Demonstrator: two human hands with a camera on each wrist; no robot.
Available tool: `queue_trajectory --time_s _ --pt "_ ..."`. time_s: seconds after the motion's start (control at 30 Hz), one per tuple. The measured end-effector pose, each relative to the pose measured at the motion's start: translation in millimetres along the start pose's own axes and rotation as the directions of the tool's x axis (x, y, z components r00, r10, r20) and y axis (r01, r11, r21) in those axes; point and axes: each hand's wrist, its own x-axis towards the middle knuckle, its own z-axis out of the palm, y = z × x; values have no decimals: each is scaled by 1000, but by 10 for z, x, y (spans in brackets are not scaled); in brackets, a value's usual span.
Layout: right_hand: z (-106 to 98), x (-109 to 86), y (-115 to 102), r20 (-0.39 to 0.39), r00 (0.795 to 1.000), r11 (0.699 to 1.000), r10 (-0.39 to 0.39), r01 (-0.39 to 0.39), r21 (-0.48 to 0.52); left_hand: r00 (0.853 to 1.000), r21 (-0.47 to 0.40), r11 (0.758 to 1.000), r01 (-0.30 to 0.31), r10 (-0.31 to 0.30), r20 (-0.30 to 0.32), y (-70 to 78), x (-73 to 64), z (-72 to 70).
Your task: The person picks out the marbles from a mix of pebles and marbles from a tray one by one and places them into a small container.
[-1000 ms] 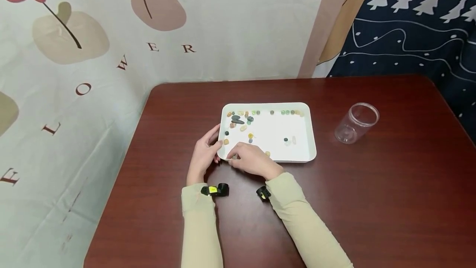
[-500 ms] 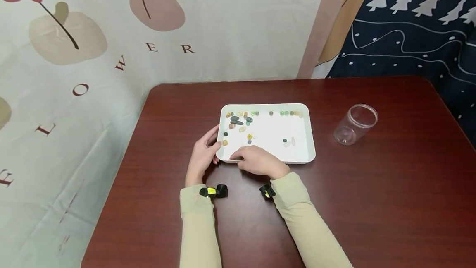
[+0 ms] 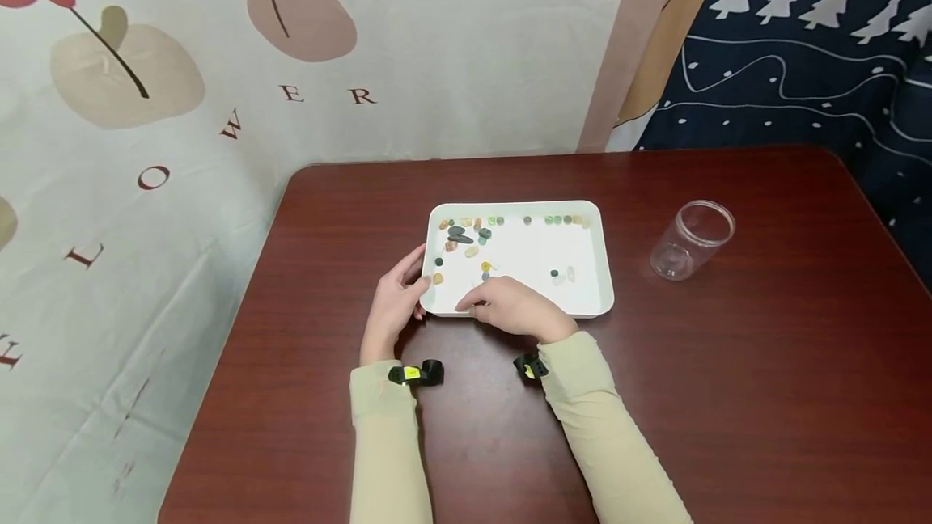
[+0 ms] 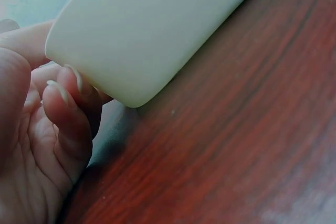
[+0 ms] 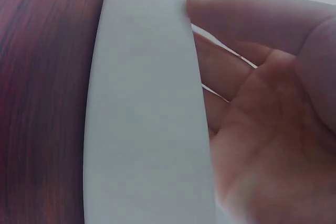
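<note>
A white tray holds several small coloured pebbles. My left hand grips its left end near the front corner, thumb at the rim; in the left wrist view the curled fingers of the left hand lie against the tray wall. My right hand reaches over the front rim with its fingertips inside. In the right wrist view, the tray wall hides most fingertips of the right hand, so whether they pinch a pebble is unclear. A yellow pebble lies just beyond it.
Dark oval pebbles cluster at the tray's back left, and green pebbles line its back wall. A dark green pebble lies right of centre. A clear plastic jar stands on the brown table to the right.
My right hand has slid rightward along the tray's front edge, now covering a yellowish pebble seen earlier near its knuckles. The left hand keeps its hold on the tray.
</note>
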Motion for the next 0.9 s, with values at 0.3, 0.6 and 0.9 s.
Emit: queue_trajectory --time_s 0.3,0.6,0.9 --pt "-17 -3 22 -89 996 999 -1 5 41 1000 -6 1000 1 -1 -2 -9 0 2" --pt "-75 -43 61 -225 973 982 55 -11 191 1000 -2 1000 2 -2 -4 -5 8 14" --pt "-124 -85 119 -201 976 963 86 -30 268 1000 -41 999 -12 12 13 10 -4 6"
